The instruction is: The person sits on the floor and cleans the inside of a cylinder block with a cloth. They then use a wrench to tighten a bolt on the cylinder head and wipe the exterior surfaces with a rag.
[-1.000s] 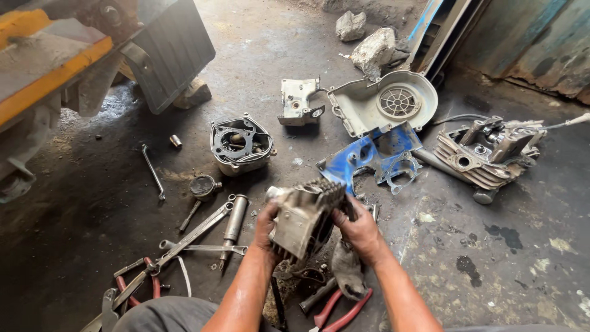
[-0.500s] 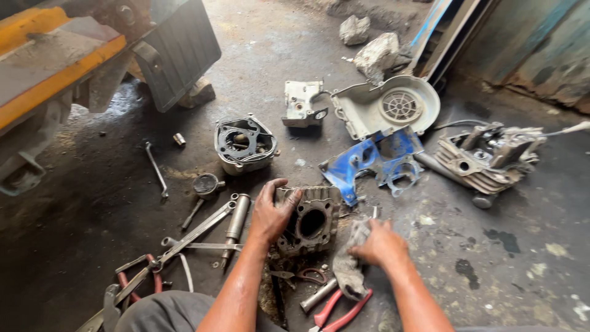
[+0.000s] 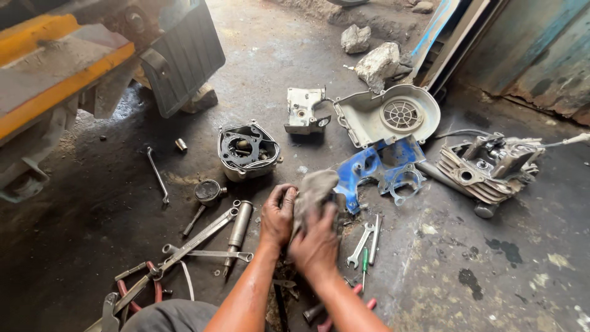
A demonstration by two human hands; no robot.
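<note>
Both hands were pressed on a grey rag (image 3: 314, 187) over a metal part on the dirty floor (image 3: 467, 270). The left hand (image 3: 278, 215) was curled at the rag's left edge. The right hand (image 3: 316, 243) gripped the rag from below. The rag's long side ran up and slightly right, toward the blue cover (image 3: 375, 169). Wrenches (image 3: 362, 243) lay just beside it.

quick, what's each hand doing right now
left hand: gripping the engine part under the rag
right hand: closed on the rag, pressing it down
</note>
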